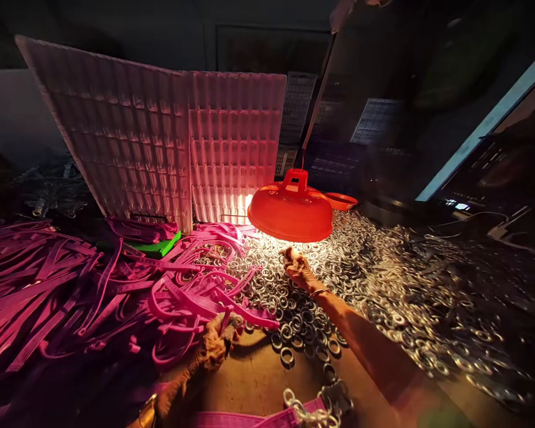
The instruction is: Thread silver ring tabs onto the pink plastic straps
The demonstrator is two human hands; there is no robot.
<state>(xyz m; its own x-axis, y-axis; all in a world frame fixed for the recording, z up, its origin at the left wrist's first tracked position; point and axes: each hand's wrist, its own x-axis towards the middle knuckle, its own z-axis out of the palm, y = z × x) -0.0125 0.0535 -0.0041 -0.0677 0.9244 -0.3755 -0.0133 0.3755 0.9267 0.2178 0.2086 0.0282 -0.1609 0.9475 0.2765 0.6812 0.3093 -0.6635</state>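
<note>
My left hand (217, 340) is closed near the table's front, with a pink strap (225, 320) showing between its thumb and fingers. Beyond it lie loose loops of more pink straps (191, 297). Under the red lamp, my right hand (298, 266) reaches into a wide heap of metal rings (339, 261). Its fingers are bent together at the heap, and what is between them cannot be made out. Close to my body, a pink strap with several metal rings (310, 413) lies at the bottom edge.
A red lamp shade (292, 208) hangs low just above my right hand. Two upright ribbed plastic panels (236, 137) stand behind the straps. A green tray (160, 245) sits at their foot. An orange dish (342, 201) is behind the lamp. Bare tabletop (258, 374) shows in front.
</note>
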